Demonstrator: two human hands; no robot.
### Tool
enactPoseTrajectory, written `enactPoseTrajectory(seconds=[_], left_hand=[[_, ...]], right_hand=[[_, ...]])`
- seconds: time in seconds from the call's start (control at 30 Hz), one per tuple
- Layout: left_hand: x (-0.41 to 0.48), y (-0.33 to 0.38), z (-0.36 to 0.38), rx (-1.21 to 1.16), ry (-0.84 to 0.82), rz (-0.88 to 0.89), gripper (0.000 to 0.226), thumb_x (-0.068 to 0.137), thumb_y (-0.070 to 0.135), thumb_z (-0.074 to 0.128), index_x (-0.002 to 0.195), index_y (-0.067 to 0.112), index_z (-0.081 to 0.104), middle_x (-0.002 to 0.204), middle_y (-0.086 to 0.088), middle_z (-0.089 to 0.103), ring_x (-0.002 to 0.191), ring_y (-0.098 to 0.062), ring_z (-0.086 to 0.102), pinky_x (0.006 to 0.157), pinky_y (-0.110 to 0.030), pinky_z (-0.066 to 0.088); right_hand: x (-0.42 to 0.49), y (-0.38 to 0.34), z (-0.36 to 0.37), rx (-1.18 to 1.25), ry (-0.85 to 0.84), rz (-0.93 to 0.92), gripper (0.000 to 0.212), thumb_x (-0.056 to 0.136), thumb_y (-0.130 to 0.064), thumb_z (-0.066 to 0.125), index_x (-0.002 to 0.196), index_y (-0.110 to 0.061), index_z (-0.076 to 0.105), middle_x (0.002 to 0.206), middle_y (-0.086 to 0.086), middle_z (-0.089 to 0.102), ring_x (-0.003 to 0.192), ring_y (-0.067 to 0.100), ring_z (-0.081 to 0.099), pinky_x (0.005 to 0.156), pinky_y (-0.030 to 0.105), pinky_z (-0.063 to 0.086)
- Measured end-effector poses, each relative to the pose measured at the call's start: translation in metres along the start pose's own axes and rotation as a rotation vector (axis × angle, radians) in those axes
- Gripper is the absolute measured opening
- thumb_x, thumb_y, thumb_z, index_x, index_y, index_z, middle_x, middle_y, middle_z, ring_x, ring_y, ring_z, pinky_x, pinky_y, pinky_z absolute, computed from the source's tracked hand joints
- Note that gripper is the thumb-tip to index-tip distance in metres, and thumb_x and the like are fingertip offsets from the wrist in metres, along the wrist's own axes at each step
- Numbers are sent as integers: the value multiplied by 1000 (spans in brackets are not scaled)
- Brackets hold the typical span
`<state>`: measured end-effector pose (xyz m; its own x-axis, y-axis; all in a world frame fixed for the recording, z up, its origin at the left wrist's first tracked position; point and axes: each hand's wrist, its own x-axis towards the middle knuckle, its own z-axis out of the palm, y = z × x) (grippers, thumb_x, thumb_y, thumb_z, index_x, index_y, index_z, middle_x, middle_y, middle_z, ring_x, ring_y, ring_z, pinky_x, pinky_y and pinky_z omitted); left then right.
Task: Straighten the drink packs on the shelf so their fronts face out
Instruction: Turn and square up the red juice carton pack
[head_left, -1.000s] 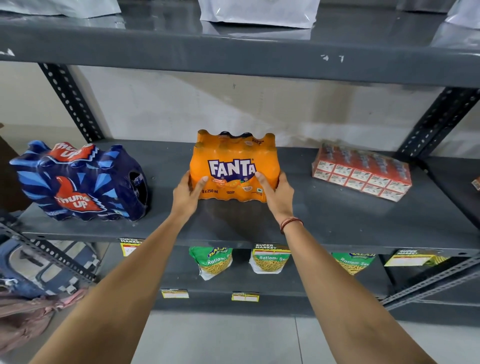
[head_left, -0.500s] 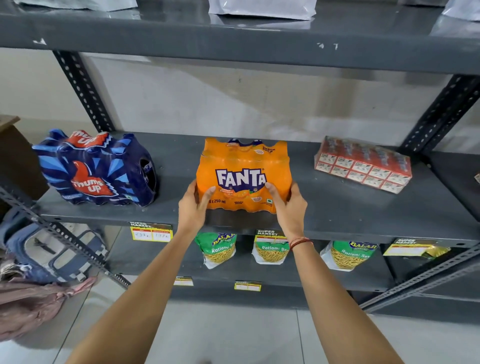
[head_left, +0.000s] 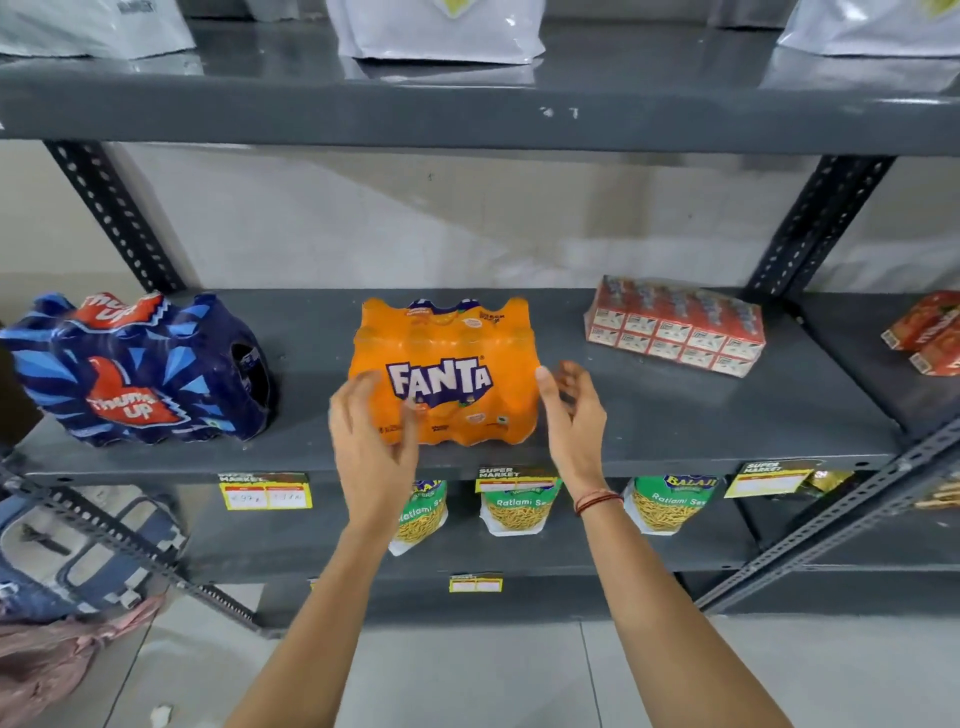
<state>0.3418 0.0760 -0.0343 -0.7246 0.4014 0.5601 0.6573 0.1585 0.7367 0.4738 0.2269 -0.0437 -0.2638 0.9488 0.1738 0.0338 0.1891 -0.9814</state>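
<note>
On the middle shelf (head_left: 675, 415) the orange Fanta pack (head_left: 447, 371) stands upright near the front edge, logo facing out. Both hands sit in front of it with fingers loosely spread — the left hand (head_left: 371, 436) overlaps the pack's lower left corner, the right hand (head_left: 571, 410) is just off its right side; both are blurred, and neither is closed on the wrap. Left of the Fanta pack the blue Thums Up pack (head_left: 135, 369) sits turned at an angle, one open end showing. Right of the Fanta pack, toward the back, a red carton pack (head_left: 675, 325) lies skewed.
</note>
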Motion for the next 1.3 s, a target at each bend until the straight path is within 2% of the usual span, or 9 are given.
enactPoseTrajectory(seconds=[0.13, 0.2, 0.3, 0.43, 0.67, 0.8, 0.9, 1.1, 1.3], left_hand=[[-6, 60, 50, -59, -280, 313, 22, 89, 20, 58, 108, 10, 61, 115, -6, 57, 109, -6, 47, 94, -10, 34], [-2, 89, 79, -104, -402, 390, 22, 89, 18, 58, 108, 10, 62, 115, -7, 57, 109, -12, 52, 92, -17, 40], [9, 119, 131, -97, -561, 388, 30, 91, 25, 55, 118, 11, 58, 123, -6, 53, 113, -17, 52, 93, -25, 43], [31, 135, 203, -73, -705, 224, 42, 92, 27, 54, 130, 10, 50, 133, -10, 47, 125, -23, 44, 104, -34, 38], [64, 113, 289, 46, -645, -107, 39, 94, 19, 48, 130, 3, 49, 127, -24, 47, 118, -39, 45, 101, -43, 37], [86, 100, 314, 89, -692, -305, 56, 96, 42, 41, 127, -3, 49, 128, -27, 53, 118, -41, 49, 100, -45, 39], [90, 100, 319, -99, -709, -454, 61, 91, 54, 44, 116, 0, 59, 113, -24, 64, 102, -39, 62, 88, -49, 51], [73, 93, 327, -133, -613, -439, 60, 89, 59, 42, 114, 9, 61, 114, -15, 65, 104, -32, 61, 91, -42, 48], [56, 84, 310, -263, -599, -341, 47, 90, 50, 49, 116, 12, 60, 116, -8, 65, 99, -20, 60, 85, -30, 45]], right_hand=[[33, -5, -47, -60, 171, -76, 37, 90, -37, 61, 112, -7, 60, 107, 11, 66, 93, 16, 60, 74, 3, 41], [52, -5, -74, -123, 231, -66, 35, 92, -33, 60, 114, -5, 60, 109, 13, 65, 94, 19, 59, 79, 11, 43], [80, 3, -120, -251, 299, -19, 40, 92, -30, 60, 118, 1, 58, 115, 18, 64, 104, 28, 61, 92, 36, 48], [117, 14, -173, -364, 355, 67, 43, 91, -27, 62, 120, 5, 57, 117, 23, 62, 108, 36, 58, 93, 37, 43], [191, 20, -223, -528, 249, 217, 78, 89, -44, 61, 140, 9, 33, 142, 28, 39, 135, 39, 31, 112, 40, 24], [226, 27, -224, -393, 147, 379, 75, 82, -52, 66, 125, 7, 46, 131, 23, 54, 123, 37, 51, 105, 44, 40], [233, 36, -222, -295, 118, 427, 62, 81, -48, 69, 118, 0, 57, 122, 18, 63, 110, 33, 61, 99, 41, 47], [226, 57, -224, -183, 148, 331, 35, 86, -40, 66, 106, -11, 63, 104, 10, 70, 99, 28, 66, 92, 36, 52], [200, 62, -222, -84, 133, 169, 41, 93, -35, 58, 126, -12, 54, 113, 13, 69, 98, 22, 67, 94, 37, 52]])
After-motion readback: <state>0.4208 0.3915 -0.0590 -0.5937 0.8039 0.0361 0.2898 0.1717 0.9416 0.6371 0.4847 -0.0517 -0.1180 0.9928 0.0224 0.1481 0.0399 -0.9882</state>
